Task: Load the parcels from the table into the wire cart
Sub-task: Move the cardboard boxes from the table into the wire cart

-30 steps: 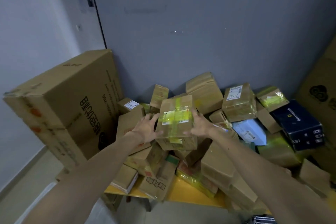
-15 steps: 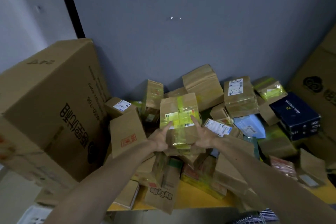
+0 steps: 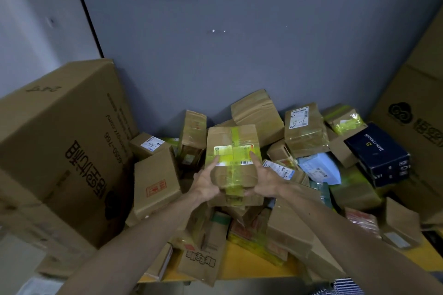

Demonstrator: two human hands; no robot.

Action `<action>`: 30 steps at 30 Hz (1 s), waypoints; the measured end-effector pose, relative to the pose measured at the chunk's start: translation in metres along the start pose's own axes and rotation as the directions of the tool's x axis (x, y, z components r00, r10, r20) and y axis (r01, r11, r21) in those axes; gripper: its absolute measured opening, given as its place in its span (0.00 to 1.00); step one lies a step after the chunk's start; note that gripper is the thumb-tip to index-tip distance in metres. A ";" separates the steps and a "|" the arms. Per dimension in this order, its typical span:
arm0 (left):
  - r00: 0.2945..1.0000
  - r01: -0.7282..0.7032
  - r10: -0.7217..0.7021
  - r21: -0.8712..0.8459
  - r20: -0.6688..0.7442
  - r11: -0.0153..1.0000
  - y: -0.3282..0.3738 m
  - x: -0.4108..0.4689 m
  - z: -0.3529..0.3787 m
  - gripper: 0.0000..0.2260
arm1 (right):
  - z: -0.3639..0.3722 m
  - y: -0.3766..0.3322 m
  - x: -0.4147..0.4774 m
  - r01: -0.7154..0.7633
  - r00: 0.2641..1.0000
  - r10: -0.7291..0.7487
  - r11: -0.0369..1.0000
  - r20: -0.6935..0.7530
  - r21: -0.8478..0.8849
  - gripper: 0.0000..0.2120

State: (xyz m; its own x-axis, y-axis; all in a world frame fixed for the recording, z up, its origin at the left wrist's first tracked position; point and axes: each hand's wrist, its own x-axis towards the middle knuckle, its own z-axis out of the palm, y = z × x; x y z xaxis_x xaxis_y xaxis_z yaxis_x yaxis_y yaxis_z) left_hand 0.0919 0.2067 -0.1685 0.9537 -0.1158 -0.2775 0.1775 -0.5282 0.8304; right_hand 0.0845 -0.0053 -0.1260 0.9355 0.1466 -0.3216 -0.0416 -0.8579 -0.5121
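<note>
Fingers (image 3: 214,165) of both hands are clamped on the yellow-taped parcel (image 3: 233,136), one straight finger of each laid up its labelled face and the rest tucked beneath, out of sight. Left hand (image 3: 206,184) and right hand (image 3: 263,182) grip its near end from either side, bare forearms stretched forward. It is at the top of the heap of parcels on the yellow table (image 3: 239,268); whether it is lifted clear cannot be told. A big carton (image 3: 60,151) crowds the left, and a dark blue box (image 3: 378,153) lies to the right.
</note>
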 end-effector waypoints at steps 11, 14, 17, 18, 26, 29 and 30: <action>0.989 -0.042 0.053 0.085 -0.137 0.995 0.058 -0.047 -0.018 0.51 | -0.011 -0.006 -0.015 0.127 0.983 -0.107 0.983 -0.149 0.130 0.66; 0.987 -0.039 0.056 0.113 -0.152 0.993 0.073 -0.054 -0.024 0.53 | -0.024 -0.013 -0.024 0.140 0.978 -0.113 0.979 -0.175 0.151 0.64; 0.983 -0.065 0.091 0.159 -0.162 0.985 0.086 -0.061 -0.030 0.57 | -0.040 -0.024 -0.039 0.149 0.970 -0.116 0.978 -0.212 0.148 0.62; 0.981 -0.080 0.111 0.194 -0.156 0.978 0.089 -0.063 -0.031 0.57 | -0.045 -0.026 -0.045 0.147 0.967 -0.110 0.977 -0.228 0.152 0.62; 0.957 -0.201 0.256 0.324 -0.138 0.925 0.120 -0.107 -0.041 0.55 | -0.053 -0.045 -0.103 0.107 0.932 -0.032 0.976 -0.361 0.190 0.62; 0.927 -0.295 0.360 0.391 -0.103 0.872 0.118 -0.121 -0.039 0.54 | -0.045 -0.046 -0.132 0.085 0.902 -0.007 0.983 -0.431 0.161 0.61; 0.918 -0.322 0.386 0.402 -0.087 0.857 0.116 -0.125 -0.037 0.54 | -0.041 -0.044 -0.142 0.075 0.892 0.003 0.985 -0.452 0.154 0.60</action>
State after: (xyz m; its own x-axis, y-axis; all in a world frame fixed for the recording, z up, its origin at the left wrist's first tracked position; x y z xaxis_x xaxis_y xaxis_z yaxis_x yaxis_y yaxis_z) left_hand 0.0022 0.1906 -0.0194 0.9656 -0.2368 0.1078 -0.2526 -0.7535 0.6069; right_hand -0.0320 -0.0086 -0.0254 0.9930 -0.0943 0.0714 -0.0252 -0.7587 -0.6510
